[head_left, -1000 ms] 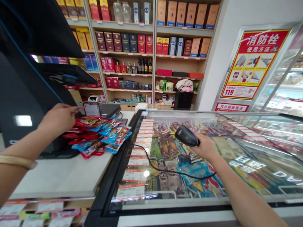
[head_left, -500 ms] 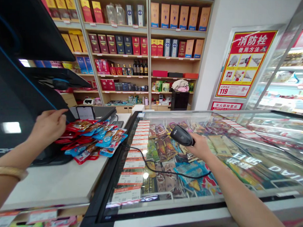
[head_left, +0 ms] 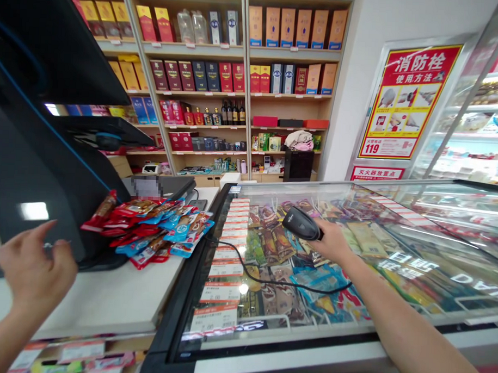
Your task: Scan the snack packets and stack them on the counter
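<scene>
My right hand (head_left: 332, 241) grips a black handheld barcode scanner (head_left: 301, 223) above the glass lid of a freezer (head_left: 211, 345). The scanner's black cable (head_left: 266, 282) loops back across the glass to the left. My left hand (head_left: 37, 263) is over the white counter (head_left: 106, 298) at the left, its fingers apart and nothing in them. To its right, a heap of small red and blue snack packets (head_left: 161, 227) lies against the base of a dark checkout terminal (head_left: 65, 164). One red packet (head_left: 103, 211) leans at the heap's left end.
Wrapped ice creams (head_left: 275, 242) lie under the glass. A grey box-like device (head_left: 175, 185) sits behind the packets. Shelves of boxed bottles (head_left: 195, 76) line the back wall, and a red fire-hydrant sign (head_left: 411, 102) hangs at the right.
My left hand has moved left and down, away from the heap, and its fingers have spread. A red packet now shows at the heap's left end. The scanner is nearly still.
</scene>
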Demonstrator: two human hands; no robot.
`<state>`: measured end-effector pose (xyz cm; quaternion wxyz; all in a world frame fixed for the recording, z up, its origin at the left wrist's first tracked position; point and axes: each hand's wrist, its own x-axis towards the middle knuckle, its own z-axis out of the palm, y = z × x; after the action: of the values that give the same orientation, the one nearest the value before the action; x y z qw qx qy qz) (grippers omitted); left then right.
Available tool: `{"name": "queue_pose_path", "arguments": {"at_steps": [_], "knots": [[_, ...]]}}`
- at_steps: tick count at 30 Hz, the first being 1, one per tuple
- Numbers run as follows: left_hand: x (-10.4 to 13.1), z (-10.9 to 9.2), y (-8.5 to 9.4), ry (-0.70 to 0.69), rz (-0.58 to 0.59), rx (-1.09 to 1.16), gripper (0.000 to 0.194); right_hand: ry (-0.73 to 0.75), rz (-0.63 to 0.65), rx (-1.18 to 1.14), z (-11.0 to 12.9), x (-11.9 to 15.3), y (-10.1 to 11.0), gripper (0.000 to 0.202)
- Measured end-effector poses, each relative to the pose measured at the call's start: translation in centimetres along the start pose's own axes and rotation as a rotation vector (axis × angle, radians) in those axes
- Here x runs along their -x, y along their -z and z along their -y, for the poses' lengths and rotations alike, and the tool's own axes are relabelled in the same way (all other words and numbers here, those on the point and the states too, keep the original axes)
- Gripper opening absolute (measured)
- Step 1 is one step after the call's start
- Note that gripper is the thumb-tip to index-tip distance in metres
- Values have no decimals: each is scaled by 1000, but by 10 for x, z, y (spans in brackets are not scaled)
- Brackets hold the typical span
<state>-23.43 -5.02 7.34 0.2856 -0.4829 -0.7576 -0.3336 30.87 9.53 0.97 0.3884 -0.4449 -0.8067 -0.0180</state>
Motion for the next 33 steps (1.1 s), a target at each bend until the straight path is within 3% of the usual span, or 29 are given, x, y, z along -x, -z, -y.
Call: {"name": "queue_pose_path", "arguments": {"at_steps": [2, 5, 8, 13, 19, 23, 25, 28, 31, 33], "knots": [[9, -10, 0, -7, -5, -2, 67, -1, 9, 0, 0, 0, 0, 25], [16, -21, -3, -66, 109, -39, 64, -9, 23, -4, -1, 0, -1, 26], [14, -26, -7, -20, 194, -80, 65, -16, 30, -15, -2, 1, -2, 25], [-10, -38, 0, 35, 216, -104, 65, -9, 34, -21, -2, 1, -3, 25], [-52, -47, 2, -39, 302, -172, 64, 7, 27, 25, 0, 2, -5, 25], [-54, -39, -8, -79, 347, -184, 59, 26, 39, 12, 1, 1, -5, 23], [-47, -36, -12, -64, 320, -153, 58, 28, 30, 3, 1, 1, -5, 24], [-37, -42, -12, -32, 136, -60, 56, 28, 23, -9, 1, 0, -5, 26], [-30, -61, -3, -17, -62, 59, 55, 27, 26, -20, 2, 0, -6, 27], [-25, -80, 5, -40, -133, 129, 57, 22, 21, -25, 3, -1, -5, 27]]}}
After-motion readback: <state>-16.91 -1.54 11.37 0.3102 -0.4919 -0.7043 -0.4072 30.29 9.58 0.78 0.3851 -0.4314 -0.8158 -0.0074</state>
